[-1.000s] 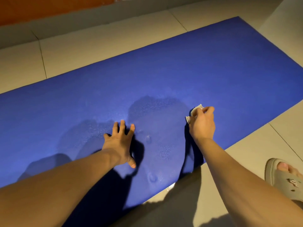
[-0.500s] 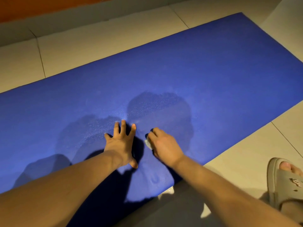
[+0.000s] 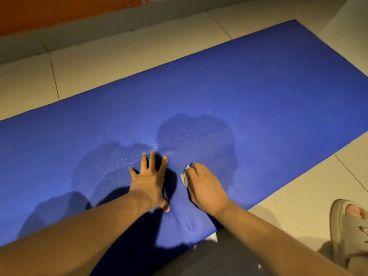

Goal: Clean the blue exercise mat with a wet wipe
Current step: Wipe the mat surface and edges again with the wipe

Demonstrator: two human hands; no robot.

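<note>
The blue exercise mat (image 3: 229, 90) lies flat across the tiled floor, running from lower left to upper right. My left hand (image 3: 149, 180) rests flat on the mat with fingers spread. Just to its right, my right hand (image 3: 206, 188) presses a crumpled white wet wipe (image 3: 184, 177) onto the mat, fingers curled over it; only the wipe's left edge shows. Damp, speckled patches shine on the mat above both hands.
Beige floor tiles (image 3: 119, 62) surround the mat. A grey skirting and an orange wall (image 3: 59, 10) run along the top. My foot in a beige slipper (image 3: 347, 234) stands on the tiles at the lower right, beside the mat's near edge.
My right hand swept the wipe leftward from the mat's right side to beside my left hand, then shifted slightly right. My left hand stayed planted.
</note>
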